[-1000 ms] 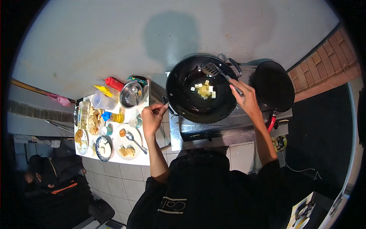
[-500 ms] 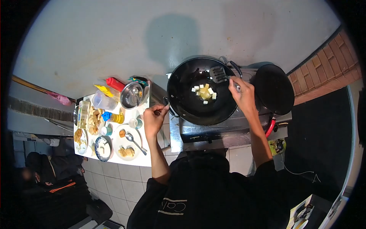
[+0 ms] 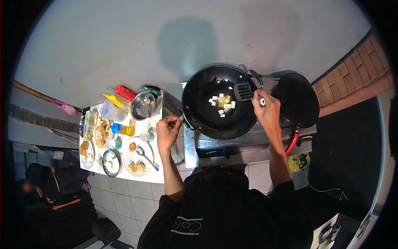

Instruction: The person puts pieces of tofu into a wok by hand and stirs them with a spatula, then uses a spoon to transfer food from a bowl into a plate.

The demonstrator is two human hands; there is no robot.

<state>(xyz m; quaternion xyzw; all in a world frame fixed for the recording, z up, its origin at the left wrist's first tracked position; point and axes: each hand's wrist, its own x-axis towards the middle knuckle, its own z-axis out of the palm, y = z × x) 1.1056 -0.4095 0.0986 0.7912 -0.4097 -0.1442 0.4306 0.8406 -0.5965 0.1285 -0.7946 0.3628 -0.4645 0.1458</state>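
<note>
A black wok [image 3: 215,124] stands on the stove, with white cubes that look like tofu [image 3: 224,103] in a little yellowish oil at its middle. My right hand [image 3: 267,107] is closed round the handle of a slotted spatula [image 3: 243,91], whose head hangs over the right inner side of the wok, apart from the cubes. At the wok's left rim, my left hand [image 3: 169,130] pinches the small side handle [image 3: 181,113] between thumb and fingers.
Right of the wok lies a black frying pan [image 3: 297,99] with a red handle [image 3: 292,143]. On the left, a white table [image 3: 153,176] bears a metal bowl [image 3: 143,106], a plate with a spoon [image 3: 147,157], an oil bottle [image 3: 123,129] and several dishes. Another person [image 3: 54,186] is at lower left.
My right hand and the spatula have moved right and slightly down, away from the cubes. Some cubes have shifted a little. My left hand stays at the wok's handle.
</note>
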